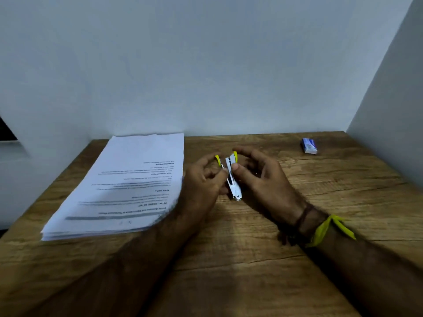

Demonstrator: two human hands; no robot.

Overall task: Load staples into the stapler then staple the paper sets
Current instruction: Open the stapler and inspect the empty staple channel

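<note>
Wooden desk [251, 236]: carries everything, set against a pale wall.
Stapler [232, 178]: white with yellow tips, held above mid-desk between both hands.
Left hand [203, 179]: fingers curled, pinching the stapler's left side.
Right hand [261, 177]: thumb and fingers gripping its right side.
Paper stack [128, 186]: printed sheets, left of the hands.
Staple box [309, 145]: blue, far right, well apart.
Wrist ties [325, 227]: yellow and brown, right wrist.

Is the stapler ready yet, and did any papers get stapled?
Not yet. Both hands, left hand and right hand, hold the opened stapler over the table, so loading is underway. The staple box sits apart at the far right. The paper stack lies untouched, so stapling is left.
</note>
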